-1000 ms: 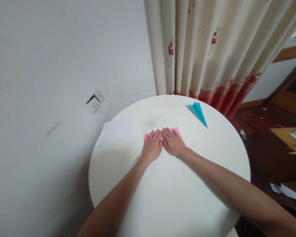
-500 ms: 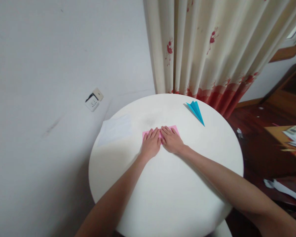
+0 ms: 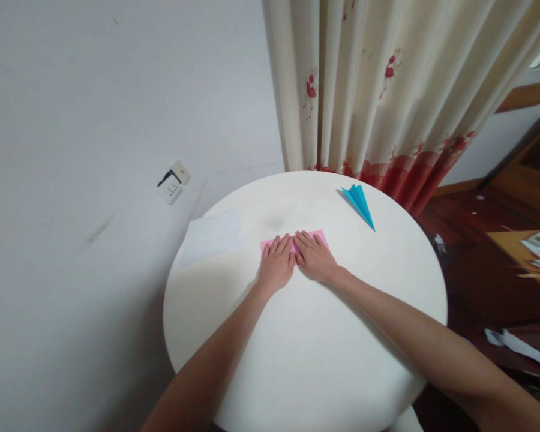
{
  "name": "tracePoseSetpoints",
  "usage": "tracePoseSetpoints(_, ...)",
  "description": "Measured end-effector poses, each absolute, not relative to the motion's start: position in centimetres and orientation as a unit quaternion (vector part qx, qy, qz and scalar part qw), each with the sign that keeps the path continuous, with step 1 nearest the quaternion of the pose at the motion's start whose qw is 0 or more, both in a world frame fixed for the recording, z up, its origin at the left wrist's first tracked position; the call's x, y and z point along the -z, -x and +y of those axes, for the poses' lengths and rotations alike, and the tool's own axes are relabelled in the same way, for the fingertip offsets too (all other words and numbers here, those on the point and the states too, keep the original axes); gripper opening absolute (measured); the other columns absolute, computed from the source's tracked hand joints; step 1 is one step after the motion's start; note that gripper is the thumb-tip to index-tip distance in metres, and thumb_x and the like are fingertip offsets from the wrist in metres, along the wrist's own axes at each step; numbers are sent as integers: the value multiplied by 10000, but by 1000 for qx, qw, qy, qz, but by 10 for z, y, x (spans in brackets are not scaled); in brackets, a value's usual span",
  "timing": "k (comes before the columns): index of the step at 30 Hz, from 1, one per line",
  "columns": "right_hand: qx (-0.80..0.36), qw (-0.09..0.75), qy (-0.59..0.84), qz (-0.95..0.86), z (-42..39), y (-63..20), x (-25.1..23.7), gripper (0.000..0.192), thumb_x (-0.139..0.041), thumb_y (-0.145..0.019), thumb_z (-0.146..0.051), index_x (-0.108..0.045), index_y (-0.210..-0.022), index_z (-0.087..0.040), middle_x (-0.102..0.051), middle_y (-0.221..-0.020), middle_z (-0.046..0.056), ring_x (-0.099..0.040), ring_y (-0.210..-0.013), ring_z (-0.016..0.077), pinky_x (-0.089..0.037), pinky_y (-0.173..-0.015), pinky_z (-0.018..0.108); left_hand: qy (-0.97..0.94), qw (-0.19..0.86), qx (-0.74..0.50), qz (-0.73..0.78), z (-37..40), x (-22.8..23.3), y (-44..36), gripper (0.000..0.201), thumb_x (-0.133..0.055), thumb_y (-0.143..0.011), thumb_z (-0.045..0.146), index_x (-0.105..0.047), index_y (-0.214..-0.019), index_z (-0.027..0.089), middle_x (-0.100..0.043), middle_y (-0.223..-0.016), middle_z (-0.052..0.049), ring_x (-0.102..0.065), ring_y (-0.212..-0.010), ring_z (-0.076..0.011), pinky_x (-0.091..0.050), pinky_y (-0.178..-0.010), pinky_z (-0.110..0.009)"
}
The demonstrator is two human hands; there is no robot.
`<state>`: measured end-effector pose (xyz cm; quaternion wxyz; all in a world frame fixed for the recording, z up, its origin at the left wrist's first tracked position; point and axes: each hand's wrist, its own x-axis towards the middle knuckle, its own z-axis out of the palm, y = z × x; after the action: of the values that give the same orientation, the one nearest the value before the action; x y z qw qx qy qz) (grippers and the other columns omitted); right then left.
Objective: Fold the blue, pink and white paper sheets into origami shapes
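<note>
A sheet of pink paper (image 3: 318, 235) lies flat on the round white table (image 3: 306, 336), largely covered by my hands. On its left part rests my left hand (image 3: 276, 264), fingers stretched out and pointing away from me. My right hand (image 3: 314, 257) lies flat on the right part, fingers extended and slightly spread. The two hands are side by side, with the fingertips nearly meeting at the middle of the paper. Beneath the palms the near edge of the paper is hidden. Farther back on the right sits a blue paper plane (image 3: 360, 205).
White paper (image 3: 211, 237) lies at the table's left edge. A wall with a socket (image 3: 170, 188) borders the left side, and a patterned curtain (image 3: 378, 108) hangs behind the table. On the right, a wooden surface (image 3: 513, 243) holds papers.
Both hands stay flat on the pink paper with no clear movement over it. The whole view has shifted very slightly.
</note>
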<state>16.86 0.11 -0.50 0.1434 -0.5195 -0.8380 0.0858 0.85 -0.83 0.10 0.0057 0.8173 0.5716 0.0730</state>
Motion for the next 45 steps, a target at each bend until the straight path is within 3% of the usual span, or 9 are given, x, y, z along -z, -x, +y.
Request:
tracePoseSetpoints(18,-61,135,509,-848,-2,-168,4,583,-307,-1036,-275,-347,-1562,-27,-311,-1642,177,-241,-1541,275,-177,-1241,483,-832,5,-51,553,-9,1,-6,563,-206,-1065,337,-285,-1611,224,-287,-1668,-21,-198,-1560,-270,-230,-1246,-548)
tracePoseSetpoints(37,-78,132,514,-844,0,-168,2,589,-327,-1023,-261,-362,-1548,3,-301,-1642,191,-254,-1536,292,-204,-1242,482,-814,27,-56,577,-17,-7,-9,532,-245,-1072,357,-354,-1580,243,-319,-1656,-13,-258,-1541,-271,-238,-1243,-548)
tracePoseSetpoints(45,-72,136,514,-844,-6,-164,2,591,-310,-1034,-277,-357,-1549,8,-317,-1635,195,-269,-1529,305,-207,-1241,489,-816,51,-57,573,-15,-10,-11,534,-272,-1043,226,-376,-1560,139,-332,-1651,-65,-261,-1541,-250,-234,-1254,-490)
